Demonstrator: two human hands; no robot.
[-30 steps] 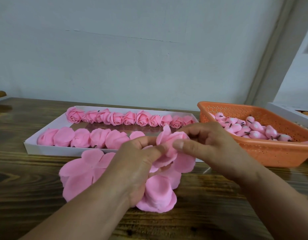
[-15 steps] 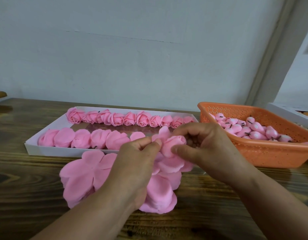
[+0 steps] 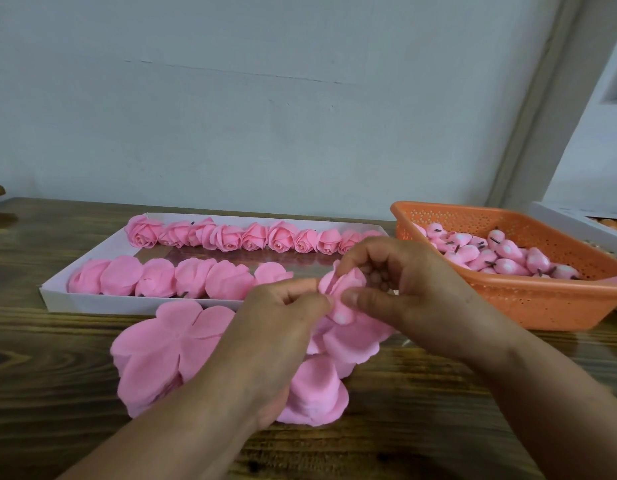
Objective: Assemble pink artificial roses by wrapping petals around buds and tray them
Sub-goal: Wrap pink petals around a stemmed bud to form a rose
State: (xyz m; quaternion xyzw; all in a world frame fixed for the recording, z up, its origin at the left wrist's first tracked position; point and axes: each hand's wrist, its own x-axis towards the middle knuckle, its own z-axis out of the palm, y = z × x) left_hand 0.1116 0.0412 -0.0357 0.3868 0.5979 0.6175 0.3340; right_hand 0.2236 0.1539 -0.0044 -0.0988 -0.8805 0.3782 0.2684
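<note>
— Above the petal pile (image 3: 168,348), what are you holding?
— My left hand (image 3: 279,327) and right hand (image 3: 404,296) both pinch the half-wrapped rose (image 3: 341,289). If I loosen, its petals probably spring open.

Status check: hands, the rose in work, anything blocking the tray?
Left hand and right hand both pinching the half-wrapped rose. Rose held above loose petals, not yet trayed. White tray right behind, near row has room.

Dark wooden table (image 3: 57,393) bearing white tray (image 3: 133,301), orange basket (image 3: 528,306) and loose pink petals (image 3: 161,348).
</note>
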